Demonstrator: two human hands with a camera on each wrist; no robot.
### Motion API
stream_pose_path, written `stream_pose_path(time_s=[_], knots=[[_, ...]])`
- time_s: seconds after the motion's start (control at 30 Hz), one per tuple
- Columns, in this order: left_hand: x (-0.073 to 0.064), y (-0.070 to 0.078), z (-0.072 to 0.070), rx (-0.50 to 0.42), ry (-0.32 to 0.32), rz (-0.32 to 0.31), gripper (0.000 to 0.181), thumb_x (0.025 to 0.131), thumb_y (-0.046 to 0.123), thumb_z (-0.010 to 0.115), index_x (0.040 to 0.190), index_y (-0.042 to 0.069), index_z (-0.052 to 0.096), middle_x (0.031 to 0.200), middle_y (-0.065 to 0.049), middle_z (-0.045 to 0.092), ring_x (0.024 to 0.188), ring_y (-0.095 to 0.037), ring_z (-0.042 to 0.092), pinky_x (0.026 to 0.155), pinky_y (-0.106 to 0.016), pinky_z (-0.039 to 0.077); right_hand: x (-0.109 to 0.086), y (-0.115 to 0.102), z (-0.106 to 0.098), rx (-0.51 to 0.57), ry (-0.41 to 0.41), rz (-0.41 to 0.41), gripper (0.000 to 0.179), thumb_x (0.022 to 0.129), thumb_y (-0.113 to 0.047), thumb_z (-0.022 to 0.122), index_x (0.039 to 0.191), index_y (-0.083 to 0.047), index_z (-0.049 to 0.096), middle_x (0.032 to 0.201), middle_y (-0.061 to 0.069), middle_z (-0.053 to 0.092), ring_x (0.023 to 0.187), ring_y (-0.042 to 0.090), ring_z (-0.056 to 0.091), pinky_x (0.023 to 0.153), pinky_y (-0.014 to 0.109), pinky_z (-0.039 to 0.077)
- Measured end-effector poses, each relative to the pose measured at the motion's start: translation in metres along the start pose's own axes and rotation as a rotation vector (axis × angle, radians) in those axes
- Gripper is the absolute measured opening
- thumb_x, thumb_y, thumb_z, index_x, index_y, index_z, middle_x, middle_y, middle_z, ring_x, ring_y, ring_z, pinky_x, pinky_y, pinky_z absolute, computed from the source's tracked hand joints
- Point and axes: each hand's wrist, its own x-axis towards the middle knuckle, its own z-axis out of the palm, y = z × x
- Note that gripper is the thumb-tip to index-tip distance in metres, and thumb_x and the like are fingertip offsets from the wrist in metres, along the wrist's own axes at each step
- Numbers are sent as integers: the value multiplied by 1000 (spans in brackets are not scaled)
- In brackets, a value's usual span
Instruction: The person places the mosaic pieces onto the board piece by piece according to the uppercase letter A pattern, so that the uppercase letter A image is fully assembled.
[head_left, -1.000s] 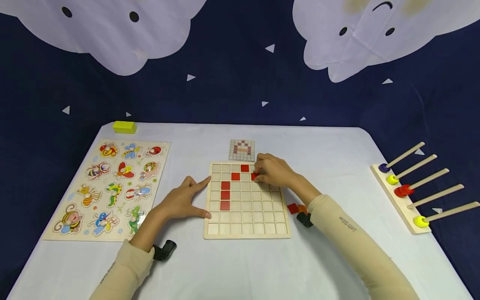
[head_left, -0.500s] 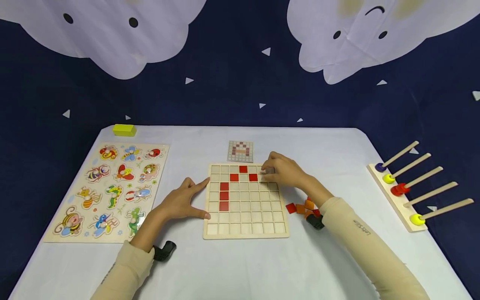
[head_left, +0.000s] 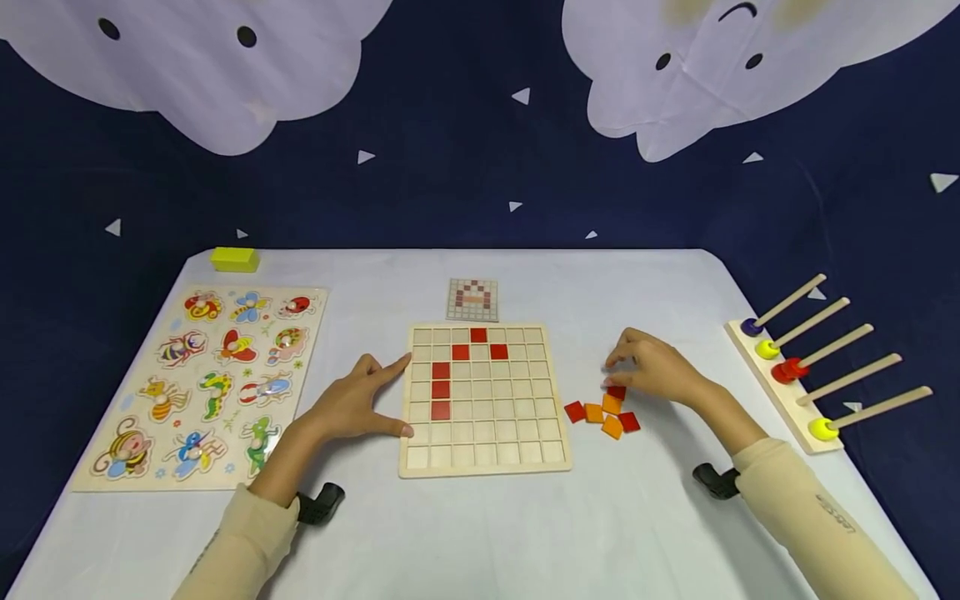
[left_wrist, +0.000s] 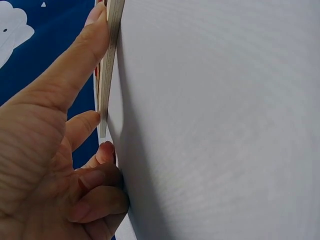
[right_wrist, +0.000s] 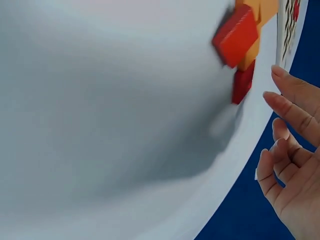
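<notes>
A wooden grid board lies mid-table, with several red tiles in its cells; one of them is a red tile right of the top one. My left hand is at the board's left edge. Its outstretched index finger and thumb touch that edge, and the remaining fingers are bent in the left wrist view. Right of the board lies a loose group of red and orange tiles. Over the rear of that group is my right hand, its fingers apart and nothing between them in the right wrist view.
A small pattern card lies behind the board. On the left is an insect peg puzzle, with a yellow-green block beyond it. A bead stacker with slanting rods stands at the right edge.
My right hand has let go of a red tile in the second row, then moved right and toward me to the loose tiles. My left hand stays on the board's edge.
</notes>
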Motion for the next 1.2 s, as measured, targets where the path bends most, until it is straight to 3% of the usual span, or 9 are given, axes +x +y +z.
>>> stream_pose_path(time_s=[0.33,0.67,0.8,0.97,1.2], knots=[[-1,0,-1,-12,11,3,111,64,52,89,154,15,37,99,-7,38,69,-17,36,63,-29,32,-17,12,3,-32,-10,-37,12,79,-22,84,86,-15,77,89,-2,55,83,16,52,72,34,42],[-1,2,-2,-17,15,2,111,64,51,89,154,15,37,100,-7,39,70,-17,37,64,-29,33,-21,6,11,-235,102,-167,20,72,-20,82,84,-7,74,90,3,54,78,17,51,69,36,47],[-1,2,-2,-12,12,-3,111,64,51,89,154,15,37,100,-7,38,69,-17,36,63,-30,33,-18,6,13,-262,108,-165,22,71,-22,81,84,-6,73,92,5,54,76,18,50,68,36,47],[0,0,0,-16,1,-9,111,64,51,89,154,15,37,100,-8,39,69,-18,37,63,-30,33,-11,5,13,-195,103,-122,20,73,-23,82,83,-9,73,90,1,53,78,15,50,70,34,46],[0,1,1,-16,-1,-11,111,64,51,90,154,15,36,100,-8,39,69,-18,37,63,-30,34,12,-26,10,-184,113,-229,24,74,-23,82,88,-6,75,92,3,55,81,15,51,73,34,48]])
